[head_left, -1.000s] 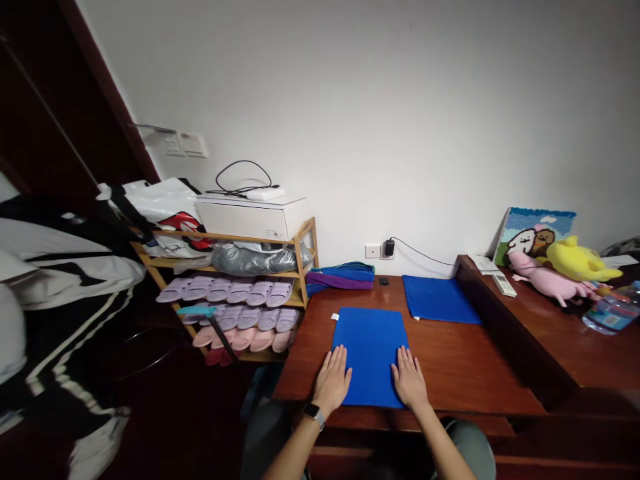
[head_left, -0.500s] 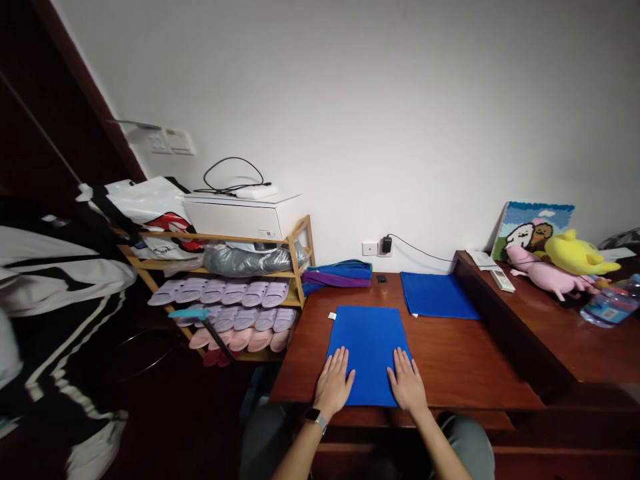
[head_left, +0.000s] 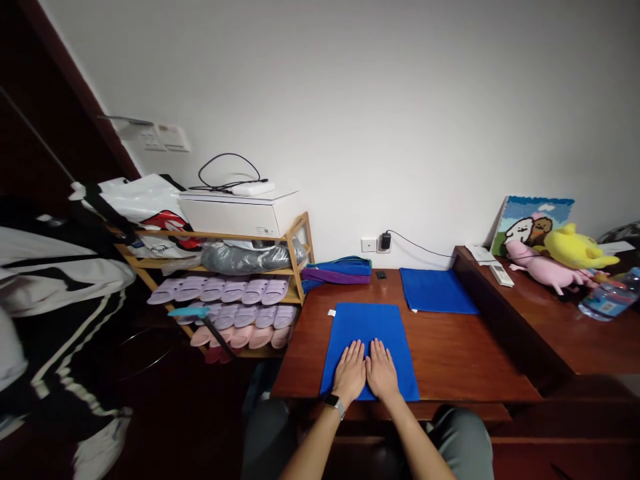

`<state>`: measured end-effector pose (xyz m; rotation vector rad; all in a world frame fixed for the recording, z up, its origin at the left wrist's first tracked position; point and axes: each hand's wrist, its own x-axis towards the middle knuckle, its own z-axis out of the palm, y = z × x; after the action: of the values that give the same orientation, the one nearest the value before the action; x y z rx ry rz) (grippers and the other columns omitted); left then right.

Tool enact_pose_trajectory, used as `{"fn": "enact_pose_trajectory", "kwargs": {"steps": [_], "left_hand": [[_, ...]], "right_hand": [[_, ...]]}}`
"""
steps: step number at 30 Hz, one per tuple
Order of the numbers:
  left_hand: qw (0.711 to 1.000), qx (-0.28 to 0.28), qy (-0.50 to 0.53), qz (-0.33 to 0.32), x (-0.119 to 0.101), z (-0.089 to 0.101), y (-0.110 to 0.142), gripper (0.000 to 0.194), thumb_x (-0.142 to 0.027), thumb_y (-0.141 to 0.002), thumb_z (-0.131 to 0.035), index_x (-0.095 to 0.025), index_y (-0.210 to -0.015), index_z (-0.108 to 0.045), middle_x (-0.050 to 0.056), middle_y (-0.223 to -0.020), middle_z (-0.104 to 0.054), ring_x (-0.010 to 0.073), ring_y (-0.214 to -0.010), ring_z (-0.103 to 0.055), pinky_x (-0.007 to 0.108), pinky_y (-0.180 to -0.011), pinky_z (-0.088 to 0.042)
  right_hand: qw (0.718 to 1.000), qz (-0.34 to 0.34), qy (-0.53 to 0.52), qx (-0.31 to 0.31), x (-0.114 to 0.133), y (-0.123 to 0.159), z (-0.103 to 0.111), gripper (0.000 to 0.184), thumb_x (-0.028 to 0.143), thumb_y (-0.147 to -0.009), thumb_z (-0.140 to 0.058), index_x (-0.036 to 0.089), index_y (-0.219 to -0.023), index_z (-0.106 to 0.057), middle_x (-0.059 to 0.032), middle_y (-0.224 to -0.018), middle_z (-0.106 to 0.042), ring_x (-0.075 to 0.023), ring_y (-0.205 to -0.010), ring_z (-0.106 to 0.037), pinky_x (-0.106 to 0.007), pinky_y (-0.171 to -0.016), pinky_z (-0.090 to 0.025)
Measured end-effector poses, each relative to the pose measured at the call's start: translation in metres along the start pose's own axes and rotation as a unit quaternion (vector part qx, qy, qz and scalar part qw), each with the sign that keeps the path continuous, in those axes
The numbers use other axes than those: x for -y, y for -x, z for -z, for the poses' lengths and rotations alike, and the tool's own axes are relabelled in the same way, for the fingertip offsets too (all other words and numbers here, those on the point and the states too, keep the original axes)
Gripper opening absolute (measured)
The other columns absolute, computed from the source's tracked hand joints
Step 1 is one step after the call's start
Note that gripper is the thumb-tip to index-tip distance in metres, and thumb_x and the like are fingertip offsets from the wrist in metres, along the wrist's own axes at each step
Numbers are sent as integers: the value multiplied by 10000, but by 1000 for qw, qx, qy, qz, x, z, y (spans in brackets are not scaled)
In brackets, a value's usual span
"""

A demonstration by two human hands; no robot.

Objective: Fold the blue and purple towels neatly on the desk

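A blue cloth (head_left: pixel 370 327) lies flat on the brown wooden table (head_left: pixel 450 360) in front of me. My left hand (head_left: pixel 350 372) and my right hand (head_left: pixel 383 371) rest side by side on the cloth's near middle, palms down, fingers stretched out and flat. The thumbs almost touch. A watch sits on my left wrist. Neither hand holds anything.
A second blue cloth (head_left: pixel 436 291) lies further back, and folded blue and purple cloths (head_left: pixel 338 271) sit at the far left corner. A raised desk (head_left: pixel 550 313) on the right carries plush toys and a bottle. A wooden rack (head_left: pixel 235 293) of slippers stands left.
Both hands slid inward from the cloth's left and right edges to its middle, now lying next to each other. The view tilted slightly.
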<state>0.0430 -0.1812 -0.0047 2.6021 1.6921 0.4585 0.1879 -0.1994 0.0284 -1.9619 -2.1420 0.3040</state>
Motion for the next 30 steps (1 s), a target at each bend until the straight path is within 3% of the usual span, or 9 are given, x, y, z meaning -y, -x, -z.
{"fn": "enact_pose_trajectory", "kwargs": {"steps": [3,8,11,13,16,19,22,25,30], "left_hand": [[1000,-4,1,26,15,-6,4,632,-400,-1120,-274,-151,-1679,-431,129,-1725,-450,276,-1620,-393,508,-1334,-334],[996,-19,-5,84,56,1,16,659,-423,-1108,-292,-140,-1693,-404,153,-1717,-454,307,-1619,-392,545,-1333,-326],[994,-23,-9,103,68,5,15,665,-423,-1106,-295,-117,-1685,-415,169,-1704,-469,318,-1613,-401,548,-1334,-325],[994,-38,-10,101,66,6,8,662,-415,-1111,-284,-99,-1674,-428,183,-1700,-470,325,-1609,-406,552,-1334,-328],[997,-52,-3,55,45,5,-13,638,-392,-1123,-266,-117,-1673,-434,165,-1718,-450,309,-1618,-390,540,-1333,-337],[1000,-24,3,7,20,0,-32,626,-393,-1125,-283,-115,-1658,-455,154,-1728,-435,284,-1625,-380,506,-1332,-343],[1000,-5,1,16,12,-5,-38,628,-415,-1121,-307,-124,-1654,-465,155,-1722,-442,278,-1623,-385,510,-1332,-340],[998,-14,-8,58,31,-6,-28,646,-449,-1113,-328,-131,-1659,-461,158,-1729,-426,291,-1620,-389,523,-1332,-334],[991,-35,-28,123,87,-1,2,684,-475,-1102,-330,-83,-1645,-472,187,-1708,-450,324,-1603,-418,543,-1323,-347]], "right_hand": [[1000,-19,5,-1,-16,0,-3,682,404,-1104,-225,112,-1711,-335,-94,-1784,-279,-228,-1677,-226,-427,-1373,-140],[994,-102,41,6,-75,4,11,719,448,-1105,-200,90,-1725,-269,-101,-1795,-235,-246,-1682,-213,-455,-1371,-145],[991,-120,55,16,-96,2,17,721,441,-1105,-196,75,-1721,-273,-112,-1791,-250,-258,-1677,-233,-464,-1369,-158],[992,-111,53,10,-94,-3,17,720,439,-1105,-207,64,-1712,-304,-123,-1785,-268,-265,-1675,-239,-460,-1367,-169],[996,-74,36,-22,-70,-15,11,712,432,-1109,-203,61,-1704,-329,-127,-1782,-279,-260,-1677,-233,-439,-1367,-169],[999,-22,20,-25,-38,-26,1,698,417,-1110,-200,75,-1702,-341,-111,-1782,-285,-258,-1678,-227,-443,-1371,-159],[999,-22,24,-10,-30,-28,-3,703,431,-1109,-201,82,-1704,-332,-105,-1780,-284,-262,-1678,-228,-467,-1373,-152],[997,-68,42,-2,-55,-22,-1,728,470,-1108,-208,77,-1715,-288,-103,-1790,-243,-261,-1680,-218,-464,-1373,-159],[991,-123,60,5,-104,-7,5,742,484,-1104,-231,66,-1715,-285,-116,-1787,-253,-276,-1677,-228,-473,-1368,-184]]}}
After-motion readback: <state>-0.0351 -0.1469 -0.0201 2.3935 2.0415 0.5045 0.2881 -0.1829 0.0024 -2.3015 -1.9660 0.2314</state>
